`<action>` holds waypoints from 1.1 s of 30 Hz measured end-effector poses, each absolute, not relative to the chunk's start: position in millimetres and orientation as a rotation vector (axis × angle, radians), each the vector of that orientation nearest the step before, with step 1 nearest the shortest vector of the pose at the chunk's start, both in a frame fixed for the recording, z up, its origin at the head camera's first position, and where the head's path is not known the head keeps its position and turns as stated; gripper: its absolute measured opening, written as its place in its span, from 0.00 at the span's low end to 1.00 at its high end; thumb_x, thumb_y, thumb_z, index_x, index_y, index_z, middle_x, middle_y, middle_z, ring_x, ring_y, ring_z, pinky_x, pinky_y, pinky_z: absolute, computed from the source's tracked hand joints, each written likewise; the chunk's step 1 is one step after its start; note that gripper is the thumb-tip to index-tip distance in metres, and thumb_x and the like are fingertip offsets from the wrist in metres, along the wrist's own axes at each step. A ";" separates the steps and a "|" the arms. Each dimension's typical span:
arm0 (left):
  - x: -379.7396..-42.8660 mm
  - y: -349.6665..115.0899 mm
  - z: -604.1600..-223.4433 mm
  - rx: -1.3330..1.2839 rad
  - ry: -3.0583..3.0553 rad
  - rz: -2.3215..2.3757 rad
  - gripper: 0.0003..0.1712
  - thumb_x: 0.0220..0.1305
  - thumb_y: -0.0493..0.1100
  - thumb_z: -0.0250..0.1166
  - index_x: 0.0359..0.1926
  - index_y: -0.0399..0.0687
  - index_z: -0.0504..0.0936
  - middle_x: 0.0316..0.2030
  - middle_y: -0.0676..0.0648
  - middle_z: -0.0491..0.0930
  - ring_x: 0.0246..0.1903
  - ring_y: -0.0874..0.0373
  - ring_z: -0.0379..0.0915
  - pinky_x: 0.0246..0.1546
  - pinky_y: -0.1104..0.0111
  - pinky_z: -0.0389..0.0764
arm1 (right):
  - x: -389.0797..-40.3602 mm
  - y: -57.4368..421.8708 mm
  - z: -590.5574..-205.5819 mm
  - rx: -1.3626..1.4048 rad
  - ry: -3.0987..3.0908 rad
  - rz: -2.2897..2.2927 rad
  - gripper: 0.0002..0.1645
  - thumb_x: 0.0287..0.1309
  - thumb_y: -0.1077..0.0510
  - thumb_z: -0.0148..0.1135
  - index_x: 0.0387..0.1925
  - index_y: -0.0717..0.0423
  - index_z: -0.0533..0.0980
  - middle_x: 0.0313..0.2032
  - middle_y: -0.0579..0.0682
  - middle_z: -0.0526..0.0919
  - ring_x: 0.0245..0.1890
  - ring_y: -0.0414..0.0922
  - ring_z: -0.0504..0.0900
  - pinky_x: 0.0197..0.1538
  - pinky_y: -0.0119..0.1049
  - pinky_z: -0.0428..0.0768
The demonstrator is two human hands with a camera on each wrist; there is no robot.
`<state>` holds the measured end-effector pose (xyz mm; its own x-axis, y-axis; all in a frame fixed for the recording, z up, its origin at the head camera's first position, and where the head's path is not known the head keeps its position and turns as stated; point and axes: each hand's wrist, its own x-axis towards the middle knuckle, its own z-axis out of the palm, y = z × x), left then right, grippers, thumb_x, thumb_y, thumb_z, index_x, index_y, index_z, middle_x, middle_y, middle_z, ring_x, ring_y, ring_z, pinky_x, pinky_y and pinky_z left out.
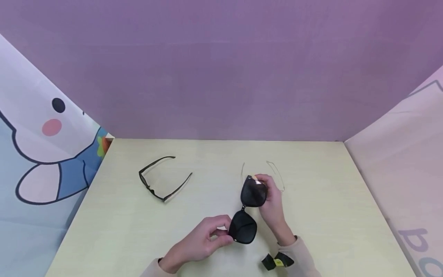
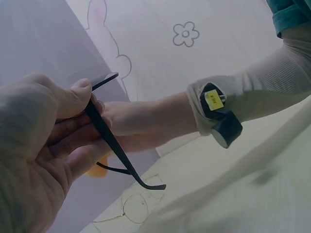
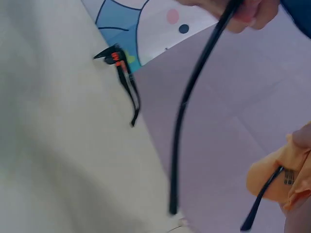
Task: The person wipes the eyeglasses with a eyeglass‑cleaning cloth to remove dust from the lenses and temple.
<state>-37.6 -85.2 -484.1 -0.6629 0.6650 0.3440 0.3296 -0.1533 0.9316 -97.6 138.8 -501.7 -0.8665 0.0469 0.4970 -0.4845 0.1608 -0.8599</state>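
Note:
A pair of black sunglasses (image 1: 243, 229) is held tilted above the table, its two dark lenses one over the other in the head view. My left hand (image 1: 204, 236) pinches the near end of the frame, between thumb and fingers by the hinge. At the far end, my right hand (image 1: 273, 204) grips the other lens through an orange cloth (image 3: 269, 182), which is mostly hidden from the head view. Both black temples (image 3: 182, 107) are unfolded. Behind the right hand, thin wire-framed glasses (image 2: 123, 214) rest on the table, partly covered in the head view.
Black-framed glasses (image 1: 147, 186) with open temples lie on the pale table (image 1: 318, 184) at the left. A purple backdrop (image 1: 221, 77) rises behind, and printed cloths hang at both sides. A small black camera (image 1: 278, 262) is strapped to the right wrist.

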 end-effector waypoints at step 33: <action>-35.8 -88.3 -483.3 1.079 1.795 1.917 0.03 0.71 0.28 0.62 0.39 0.37 0.78 0.37 0.36 0.78 0.46 0.66 0.76 0.49 0.60 0.88 | -93.6 139.9 -495.6 0.469 -2.009 1.870 0.25 0.49 0.86 0.61 0.50 0.74 0.73 0.46 0.35 0.82 0.46 0.33 0.80 0.51 0.22 0.79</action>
